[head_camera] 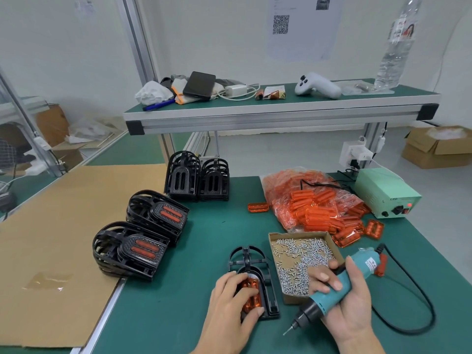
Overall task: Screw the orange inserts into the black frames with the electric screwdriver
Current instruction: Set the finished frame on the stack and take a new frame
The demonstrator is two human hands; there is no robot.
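A black frame (246,261) lies flat on the green mat in front of me with an orange insert (251,301) seated in it. My left hand (231,302) presses down on the insert, fingers spread over it. My right hand (350,300) grips the teal electric screwdriver (332,293), held slanted, its bit (288,330) pointing down-left just above the mat, right of the frame. A shallow cardboard box of silver screws (298,256) sits right of the frame, partly behind my right hand.
Two stacks of frames with inserts (143,249) stand at left by a brown cardboard sheet (63,238). Bare black frames (196,176) stand behind. A bag of orange inserts (311,200), loose inserts, the green power supply (385,192) and the tool's black cable (419,302) are at right.
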